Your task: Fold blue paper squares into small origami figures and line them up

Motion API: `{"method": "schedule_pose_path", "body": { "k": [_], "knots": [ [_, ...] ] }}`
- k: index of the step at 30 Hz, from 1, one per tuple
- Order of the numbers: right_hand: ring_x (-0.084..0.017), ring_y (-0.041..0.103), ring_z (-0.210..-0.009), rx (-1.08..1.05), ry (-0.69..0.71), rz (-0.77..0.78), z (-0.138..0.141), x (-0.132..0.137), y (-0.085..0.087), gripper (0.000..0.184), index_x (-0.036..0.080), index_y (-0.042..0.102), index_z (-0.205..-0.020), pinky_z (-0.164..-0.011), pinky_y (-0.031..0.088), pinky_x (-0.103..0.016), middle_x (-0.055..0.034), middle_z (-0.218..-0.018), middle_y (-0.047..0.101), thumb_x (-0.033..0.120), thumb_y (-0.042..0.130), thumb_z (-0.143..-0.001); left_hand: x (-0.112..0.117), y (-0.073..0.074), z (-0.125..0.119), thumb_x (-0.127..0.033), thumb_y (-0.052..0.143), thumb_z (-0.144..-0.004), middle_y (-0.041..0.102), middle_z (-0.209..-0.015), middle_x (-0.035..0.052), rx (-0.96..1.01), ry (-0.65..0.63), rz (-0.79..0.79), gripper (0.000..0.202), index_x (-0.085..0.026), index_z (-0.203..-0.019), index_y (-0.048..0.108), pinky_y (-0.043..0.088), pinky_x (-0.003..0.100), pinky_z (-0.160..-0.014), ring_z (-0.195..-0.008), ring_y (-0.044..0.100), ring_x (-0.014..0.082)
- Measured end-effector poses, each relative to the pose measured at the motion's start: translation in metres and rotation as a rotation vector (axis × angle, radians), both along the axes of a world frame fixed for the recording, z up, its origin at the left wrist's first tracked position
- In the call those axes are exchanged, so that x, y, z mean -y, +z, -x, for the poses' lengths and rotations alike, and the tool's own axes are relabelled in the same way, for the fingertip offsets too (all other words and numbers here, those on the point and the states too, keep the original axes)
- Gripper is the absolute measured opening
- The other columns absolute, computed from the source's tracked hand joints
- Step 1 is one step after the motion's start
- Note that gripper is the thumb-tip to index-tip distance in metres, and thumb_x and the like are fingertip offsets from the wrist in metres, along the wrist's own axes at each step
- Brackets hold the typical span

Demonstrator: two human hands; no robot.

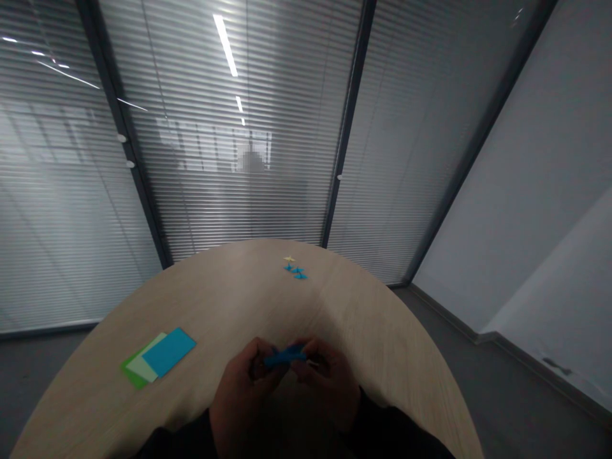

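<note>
My left hand [243, 389] and my right hand [327, 379] meet over the near edge of a round wooden table [229, 299]. Both pinch a small piece of blue paper [285, 356] between their fingertips, and the fingers are curled closed around it. The paper looks folded, but its shape is too blurred to make out. Dark sleeves cover both wrists.
A small stack of paper sheets [159, 357], blue over pale green over bright green, lies on the table to the left. Far across the table sit a few small folded paper pieces [295, 270], blue ones and a pale yellow one. Glass walls with blinds stand behind the table.
</note>
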State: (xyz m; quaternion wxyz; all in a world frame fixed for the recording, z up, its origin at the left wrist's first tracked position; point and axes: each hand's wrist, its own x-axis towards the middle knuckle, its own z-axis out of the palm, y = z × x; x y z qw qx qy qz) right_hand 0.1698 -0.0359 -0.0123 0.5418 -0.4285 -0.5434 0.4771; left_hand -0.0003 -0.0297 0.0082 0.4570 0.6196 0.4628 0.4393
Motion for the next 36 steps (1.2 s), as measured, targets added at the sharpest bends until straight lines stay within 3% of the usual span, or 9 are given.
{"method": "schedule_pose_path", "body": {
  "k": [6,11,16,19,21,23,27,30,36],
  "knots": [
    [-0.022,0.064,-0.092,0.017,-0.046,-0.062,-0.002,-0.001,0.004,0.022,0.019,0.058,-0.077,-0.072,0.053,-0.031,-0.0087,-0.109,0.061,0.029,0.076,-0.068,0.004,0.010,-0.002,-0.034,0.065,-0.077,0.069,-0.076,0.0023,-0.013,-0.061,0.026,0.016,-0.018,-0.079,0.064,0.044,0.028,-0.064,-0.071,0.061,0.0188],
    [-0.018,0.063,-0.077,0.026,-0.013,0.015,-0.002,-0.001,0.004,0.028,0.018,0.056,-0.071,-0.067,0.051,-0.029,-0.0060,-0.091,0.065,0.038,0.076,-0.070,0.002,0.003,0.001,-0.037,0.070,-0.073,0.054,-0.059,-0.0027,-0.090,0.033,-0.013,0.027,-0.019,-0.062,0.052,0.033,0.024,-0.053,-0.057,0.048,0.0147],
    [-0.013,0.052,-0.060,0.041,-0.087,0.035,-0.001,-0.003,-0.002,0.031,0.019,0.052,-0.069,-0.056,0.041,-0.024,0.0011,-0.070,0.055,0.039,0.075,-0.070,0.000,-0.006,-0.001,-0.035,0.071,-0.072,0.046,-0.054,-0.0057,-0.046,0.064,0.004,0.031,-0.020,-0.061,0.047,0.028,0.023,-0.050,-0.053,0.042,0.0121],
    [-0.011,0.046,-0.055,0.099,-0.130,0.051,0.000,-0.004,-0.004,0.031,0.019,0.052,-0.070,-0.052,0.037,-0.024,0.0046,-0.059,0.049,0.040,0.074,-0.070,0.001,-0.006,-0.003,-0.031,0.068,-0.076,0.058,-0.065,-0.0023,0.076,0.002,0.058,0.019,-0.019,-0.086,0.058,0.036,0.024,-0.054,-0.059,0.052,0.0142],
    [-0.011,0.046,-0.054,0.132,-0.159,0.051,0.000,-0.004,-0.004,0.030,0.018,0.053,-0.071,-0.052,0.036,-0.024,0.0046,-0.059,0.049,0.041,0.073,-0.071,0.001,-0.006,-0.004,-0.028,0.066,-0.078,0.065,-0.074,-0.0005,0.147,-0.052,0.094,0.045,-0.020,-0.120,0.052,0.042,0.026,-0.057,-0.064,0.058,0.0163],
    [-0.011,0.046,-0.055,0.145,-0.154,0.039,0.001,-0.003,-0.002,0.030,0.018,0.054,-0.072,-0.053,0.037,-0.024,0.0042,-0.060,0.050,0.041,0.073,-0.072,0.000,-0.006,-0.003,-0.025,0.066,-0.078,0.067,-0.080,0.0013,0.149,-0.095,0.093,0.061,-0.021,-0.134,0.043,0.046,0.028,-0.062,-0.069,0.061,0.0181],
    [-0.011,0.046,-0.054,0.133,-0.102,0.023,0.000,-0.002,-0.002,0.030,0.018,0.053,-0.075,-0.052,0.037,-0.023,0.0049,-0.058,0.049,0.045,0.069,-0.077,-0.001,-0.003,0.000,-0.025,0.069,-0.073,0.070,-0.096,0.0081,0.059,-0.092,0.063,0.045,-0.017,-0.116,0.059,0.049,0.032,-0.071,-0.082,0.064,0.0221],
    [-0.012,0.050,-0.055,0.158,-0.119,-0.011,0.000,-0.002,-0.004,0.030,0.019,0.053,-0.077,-0.053,0.039,-0.024,0.0031,-0.062,0.052,0.046,0.066,-0.080,0.000,0.000,0.000,-0.027,0.069,-0.074,0.070,-0.089,0.0069,0.025,-0.106,0.076,0.038,-0.016,-0.110,0.061,0.049,0.031,-0.067,-0.076,0.064,0.0211],
    [-0.017,0.062,-0.072,0.113,-0.179,-0.009,0.002,0.000,-0.002,0.029,0.019,0.055,-0.076,-0.065,0.049,-0.029,-0.0073,-0.094,0.064,0.044,0.070,-0.073,0.001,0.001,-0.002,-0.030,0.067,-0.077,0.066,-0.072,0.0017,0.033,-0.101,0.078,0.026,-0.016,-0.099,0.062,0.046,0.028,-0.059,-0.066,0.061,0.0180]
  ]
}}
